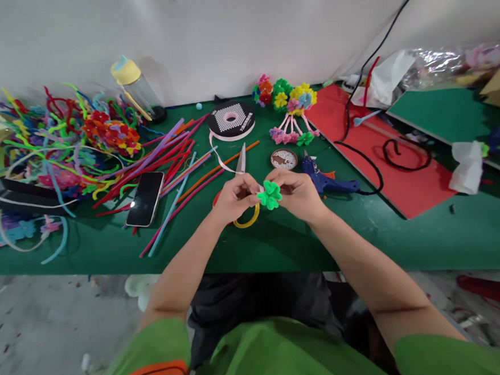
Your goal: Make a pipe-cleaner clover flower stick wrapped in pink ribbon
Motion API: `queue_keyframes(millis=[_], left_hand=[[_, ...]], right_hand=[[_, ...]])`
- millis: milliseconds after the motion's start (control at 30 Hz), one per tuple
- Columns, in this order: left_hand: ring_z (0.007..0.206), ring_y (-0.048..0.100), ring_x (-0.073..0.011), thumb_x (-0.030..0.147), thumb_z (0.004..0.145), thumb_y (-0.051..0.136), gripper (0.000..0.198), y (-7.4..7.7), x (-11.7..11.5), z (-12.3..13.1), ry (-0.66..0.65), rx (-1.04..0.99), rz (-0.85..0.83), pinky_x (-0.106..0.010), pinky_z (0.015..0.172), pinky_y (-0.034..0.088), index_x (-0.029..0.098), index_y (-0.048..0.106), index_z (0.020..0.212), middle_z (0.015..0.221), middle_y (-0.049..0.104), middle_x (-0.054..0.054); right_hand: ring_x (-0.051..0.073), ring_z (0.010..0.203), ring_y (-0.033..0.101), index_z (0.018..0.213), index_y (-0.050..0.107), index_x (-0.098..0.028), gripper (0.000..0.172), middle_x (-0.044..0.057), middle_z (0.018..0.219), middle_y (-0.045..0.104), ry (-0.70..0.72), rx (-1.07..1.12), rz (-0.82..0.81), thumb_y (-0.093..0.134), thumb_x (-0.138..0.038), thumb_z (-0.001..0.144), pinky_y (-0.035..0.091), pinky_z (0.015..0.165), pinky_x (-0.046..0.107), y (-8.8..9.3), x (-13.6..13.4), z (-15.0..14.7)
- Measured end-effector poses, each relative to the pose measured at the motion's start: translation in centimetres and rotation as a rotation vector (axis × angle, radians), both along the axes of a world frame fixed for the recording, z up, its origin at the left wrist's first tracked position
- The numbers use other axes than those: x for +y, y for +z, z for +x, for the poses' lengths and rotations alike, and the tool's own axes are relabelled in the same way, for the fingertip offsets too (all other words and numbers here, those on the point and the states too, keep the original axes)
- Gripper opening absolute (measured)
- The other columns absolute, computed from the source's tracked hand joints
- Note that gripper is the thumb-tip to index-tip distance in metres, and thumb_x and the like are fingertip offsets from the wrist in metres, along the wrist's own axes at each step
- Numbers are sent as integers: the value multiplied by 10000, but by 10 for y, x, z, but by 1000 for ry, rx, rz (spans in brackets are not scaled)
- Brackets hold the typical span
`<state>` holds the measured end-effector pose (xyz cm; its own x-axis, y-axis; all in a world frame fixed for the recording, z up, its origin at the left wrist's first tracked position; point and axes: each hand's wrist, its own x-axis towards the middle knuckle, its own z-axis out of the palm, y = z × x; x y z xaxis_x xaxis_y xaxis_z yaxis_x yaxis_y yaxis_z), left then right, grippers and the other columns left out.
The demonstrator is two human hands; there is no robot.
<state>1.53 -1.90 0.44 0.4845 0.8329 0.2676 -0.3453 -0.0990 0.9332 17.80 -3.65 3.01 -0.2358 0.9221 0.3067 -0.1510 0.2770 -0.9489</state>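
Observation:
Both hands meet over the green table (279, 242) and pinch a small bright green pipe-cleaner flower (270, 195) between them. My left hand (232, 198) grips its left side with curled fingers. My right hand (298, 193) holds the right side, fingers closed. Just under the left hand lie scissors (241, 171) with yellow and red handles.
A blue glue gun (329, 183) with a black cord lies right of the hands. Behind are a small round tin (283, 159), a ribbon spool (231, 120), finished flowers (289, 102), a phone (145, 198), loose pipe cleaners (175, 164), a bottle (137, 88) and a red mat (371, 150).

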Motion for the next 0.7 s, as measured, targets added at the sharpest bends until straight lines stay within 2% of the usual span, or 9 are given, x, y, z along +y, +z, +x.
queue_keyframes(millis=[133,333,467,567,700], left_hand=[[508,485,-43,372,680,693,283,-1,0,2,12,-32,-14,-171,473,382,142,529,699,633,525,25],[516,511,-61,412,726,641,289,-2,-4,3,-32,-24,-114,-184,472,394,141,541,738,605,532,13],[511,514,-55,390,704,670,299,0,-4,3,-65,-44,-163,-172,456,384,144,502,730,618,527,19],[491,496,-47,369,691,688,322,3,-5,2,-105,-63,-186,-169,466,388,167,462,799,602,515,44],[481,476,-43,341,720,668,315,6,-6,3,-127,-67,-138,-164,465,383,189,419,840,587,500,62]], right_hand=[[78,568,503,646,624,-180,171,-3,666,565,12,-47,84,742,-302,625,395,487,215,0,0,1],[91,592,523,694,637,-192,71,20,732,591,22,-133,249,670,-252,715,409,496,223,0,-2,3],[97,600,523,690,615,-193,80,14,719,580,-13,-144,223,673,-246,706,422,515,233,-2,-3,2],[109,641,544,757,629,-199,60,15,731,591,-9,-151,185,663,-221,713,439,549,244,-2,-4,1],[109,627,559,722,657,-192,54,33,758,629,-3,-159,224,682,-234,697,429,516,238,0,-4,1]])
